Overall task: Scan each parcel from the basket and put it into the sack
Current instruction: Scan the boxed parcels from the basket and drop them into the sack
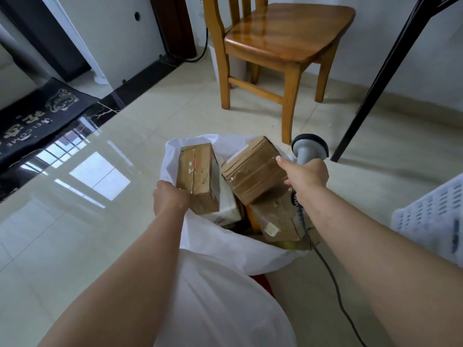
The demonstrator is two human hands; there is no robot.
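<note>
A white sack (225, 249) stands open on the floor before me, with several taped cardboard parcels inside. My left hand (169, 196) grips the near end of a brown parcel (198, 175) over the sack's left side. My right hand (307, 172) holds the grey barcode scanner (309, 147) by its handle, head pointing away, while its thumb and a finger touch a second brown parcel (254, 171) tilted in the sack. A white parcel (225, 209) and another brown parcel (278, 219) lie lower down. The scanner's cable (333, 279) trails to the bottom right.
The white slatted basket (431, 216) shows at the right edge. A wooden chair (275, 46) stands just beyond the sack, and a black slanted stand leg (380, 78) rises to its right. A dark welcome mat (37, 116) lies at the far left on the glossy tiled floor.
</note>
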